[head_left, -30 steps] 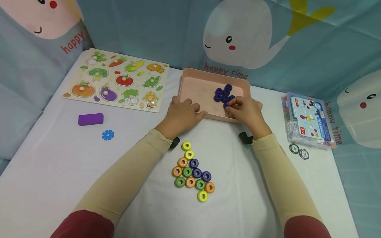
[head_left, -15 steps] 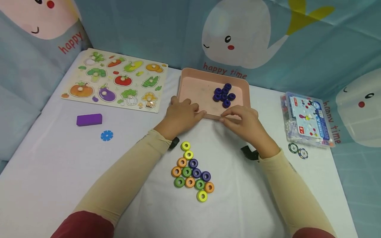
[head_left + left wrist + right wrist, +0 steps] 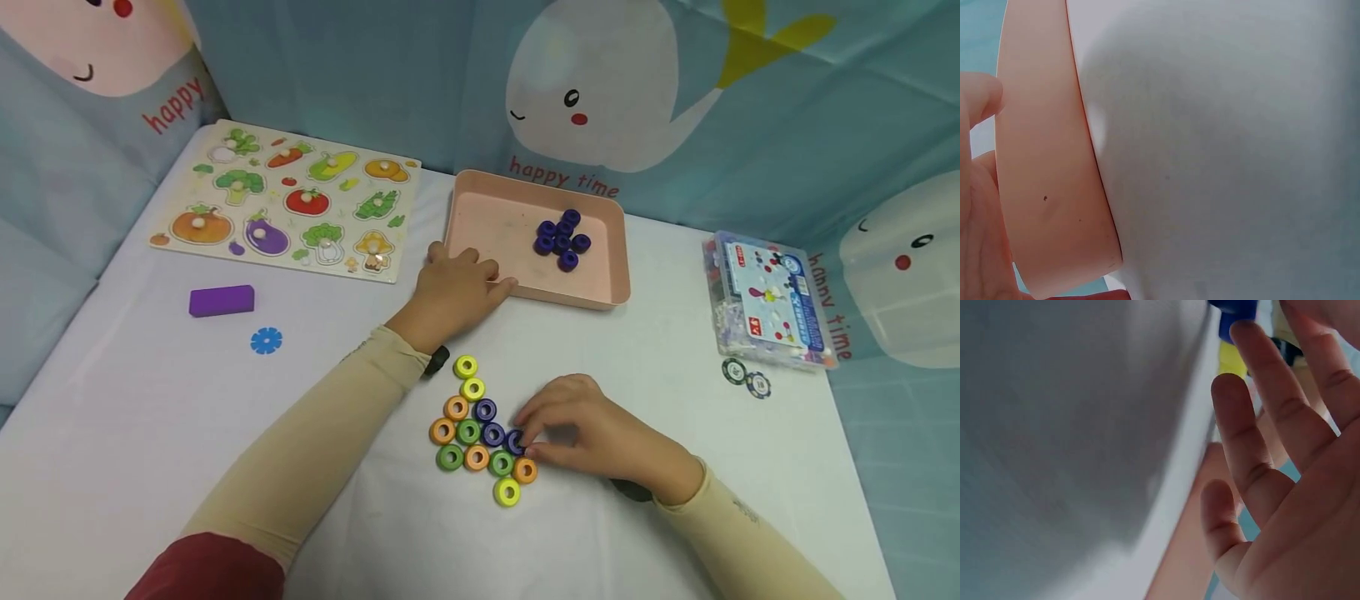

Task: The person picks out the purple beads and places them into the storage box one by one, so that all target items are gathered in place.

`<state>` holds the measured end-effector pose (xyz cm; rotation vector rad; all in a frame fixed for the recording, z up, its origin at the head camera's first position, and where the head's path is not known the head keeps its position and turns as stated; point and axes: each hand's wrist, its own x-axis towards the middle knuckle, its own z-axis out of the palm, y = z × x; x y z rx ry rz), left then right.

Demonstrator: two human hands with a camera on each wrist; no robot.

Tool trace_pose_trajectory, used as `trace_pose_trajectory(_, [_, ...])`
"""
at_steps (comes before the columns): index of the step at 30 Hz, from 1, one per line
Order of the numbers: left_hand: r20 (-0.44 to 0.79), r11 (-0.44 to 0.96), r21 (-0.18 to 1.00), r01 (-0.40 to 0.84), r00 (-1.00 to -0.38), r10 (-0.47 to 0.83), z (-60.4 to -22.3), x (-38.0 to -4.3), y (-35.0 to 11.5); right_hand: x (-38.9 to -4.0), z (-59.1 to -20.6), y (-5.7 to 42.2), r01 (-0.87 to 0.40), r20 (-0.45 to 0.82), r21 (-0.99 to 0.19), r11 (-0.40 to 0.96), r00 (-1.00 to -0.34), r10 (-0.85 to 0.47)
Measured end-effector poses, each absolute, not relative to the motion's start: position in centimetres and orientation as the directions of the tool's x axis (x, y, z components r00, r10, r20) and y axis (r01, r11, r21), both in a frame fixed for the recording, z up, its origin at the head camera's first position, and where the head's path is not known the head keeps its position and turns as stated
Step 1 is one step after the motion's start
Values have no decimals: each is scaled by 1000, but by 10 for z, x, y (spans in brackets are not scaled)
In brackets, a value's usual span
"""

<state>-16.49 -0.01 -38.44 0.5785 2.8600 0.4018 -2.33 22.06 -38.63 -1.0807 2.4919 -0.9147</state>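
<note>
Towards the middle of the white cloth (image 3: 360, 517), thirteen thick, smooth, doughnut-shaped rings (image 3: 461, 433) are lying in a huddle: yellow, orange, green and dark blue, each showing a round hole. At the huddle's right edge, the right hand (image 3: 585, 429) is bending its thumb and forefinger close together at the end dark blue ring (image 3: 509, 442); whether they are pinching it, I cannot tell. Further back, seven more dark blue rings (image 3: 562, 265) are sitting towards the right of a shallow pink tray (image 3: 487, 233) with rounded corners. The left hand (image 3: 452, 292) is gripping that tray's near left corner, its fingers bending over the rim. Rightward, a clear plastic box (image 3: 723, 325) is bearing a printed label (image 3: 768, 292) whose lettering is too small to read, and two round chips (image 3: 734, 371) are lying just beside it. Leftward, a plain purple block (image 3: 222, 301), a notched blue disc (image 3: 273, 341) and a flat vegetable puzzle board (image 3: 273, 210) with small knobs are lying. Behind everything, a blue curtain (image 3: 375, 75) printed with whales (image 3: 600, 54) is showing the words "happy time" in red letters.
</note>
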Motion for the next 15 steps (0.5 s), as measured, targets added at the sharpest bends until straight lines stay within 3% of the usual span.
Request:
trace_pose_trajectory(8, [-152,891,302,339,-906,396,-384,-166,0,-22,-394,219,-566,-22,-615,549,-683,-730])
trace_pose_trajectory(15, [-153,891,302,340,-905,397,-382,-166,-2,-30,-392,218,-556,-31,-565,609,-723,-690])
